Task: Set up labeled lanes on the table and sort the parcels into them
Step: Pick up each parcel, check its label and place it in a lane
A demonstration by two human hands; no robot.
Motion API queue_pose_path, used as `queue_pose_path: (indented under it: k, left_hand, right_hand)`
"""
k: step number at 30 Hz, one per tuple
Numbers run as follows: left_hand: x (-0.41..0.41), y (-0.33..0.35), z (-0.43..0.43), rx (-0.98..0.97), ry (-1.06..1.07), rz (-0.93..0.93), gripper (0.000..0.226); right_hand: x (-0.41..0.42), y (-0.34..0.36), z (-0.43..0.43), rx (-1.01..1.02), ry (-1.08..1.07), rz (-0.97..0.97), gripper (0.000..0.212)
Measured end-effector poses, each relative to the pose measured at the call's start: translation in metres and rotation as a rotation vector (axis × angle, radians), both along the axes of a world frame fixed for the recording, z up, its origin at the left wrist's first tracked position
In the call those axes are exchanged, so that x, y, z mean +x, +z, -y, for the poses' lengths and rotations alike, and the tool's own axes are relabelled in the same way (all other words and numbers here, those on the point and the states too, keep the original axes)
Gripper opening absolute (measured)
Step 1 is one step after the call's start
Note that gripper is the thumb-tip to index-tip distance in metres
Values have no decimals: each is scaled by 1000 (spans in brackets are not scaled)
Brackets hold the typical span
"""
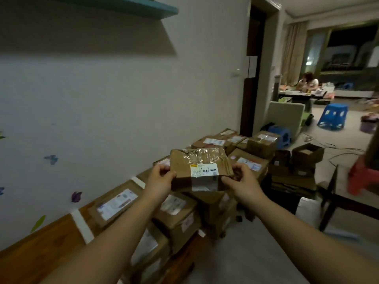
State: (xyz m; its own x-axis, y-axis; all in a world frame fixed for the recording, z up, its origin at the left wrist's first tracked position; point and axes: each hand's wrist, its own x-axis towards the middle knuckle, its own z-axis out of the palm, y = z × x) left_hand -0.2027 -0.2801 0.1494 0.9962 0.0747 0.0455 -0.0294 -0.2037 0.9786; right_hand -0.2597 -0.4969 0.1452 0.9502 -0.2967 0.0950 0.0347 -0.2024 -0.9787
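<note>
I hold a small brown cardboard parcel (200,171) in front of me with both hands; it has a white barcode label and shiny clear tape on top. My left hand (161,178) grips its left edge and my right hand (239,180) grips its right edge. Below it runs a wooden table (47,240) along the wall, crossed by white tape strips (82,226). Several labeled cardboard parcels (117,202) lie on the table and in stacks beside it (180,214).
More boxes (262,143) are piled farther along toward a doorway, with open boxes (306,153) on the floor. A dark table frame (332,193) and a red stool (363,175) stand at right. Blue stools (333,115) and a seated person (308,82) are in the far room.
</note>
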Motion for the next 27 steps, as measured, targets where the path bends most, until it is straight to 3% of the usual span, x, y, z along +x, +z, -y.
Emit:
queue_pose_path:
  k: [4,11,18,27]
  left_hand:
    - [12,-2,70,55,-68,-52,24]
    - [59,-9,140,138,-172,-89,25]
    - [148,-16,193,89,-208,-62,48]
    - [258,-14,241,116,-191,-111,45]
  right_hand:
    - [5,-9,68,39,-47,-45,38]
    - [41,-23,134,70,-107,-68,32]
    - [139,-23,184,15,-112,-95,42]
    - [264,-16,246,-54,-61,-142,36]
